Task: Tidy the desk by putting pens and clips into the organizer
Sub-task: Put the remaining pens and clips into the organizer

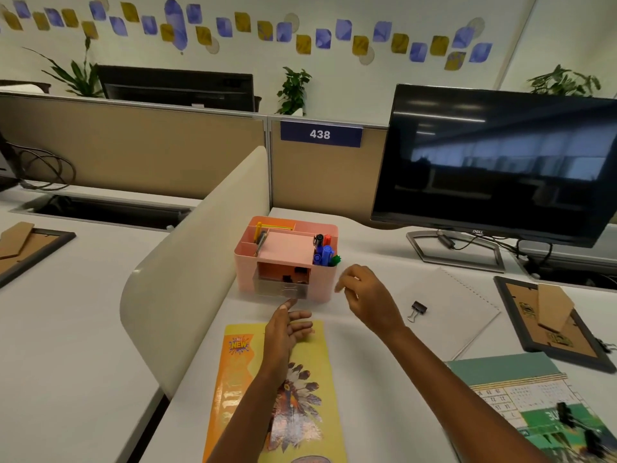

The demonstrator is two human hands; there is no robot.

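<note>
A pink desk organizer [320, 280] stands at the back of the desk. Blue, red, black and green markers [324, 252] stand in its right compartment, and black clips lie in its clear front drawer [283, 289]. My left hand [287, 329] is just in front of the drawer, fingers loose, one fingertip touching the drawer front. To the organizer's right hovers my right hand [367, 299], fingers relaxed and holding nothing that I can see. A black binder clip [417, 310] lies on white paper to the right. Two more black clips [567, 417] sit on the calendar at the bottom right.
A yellow booklet [240, 379] lies under my left forearm. A white spiral pad [460, 302], a face-down picture frame [554, 319] and a green calendar [521, 392] lie to the right. A monitor [500, 162] stands behind. A cream divider [187, 272] borders the desk on the left.
</note>
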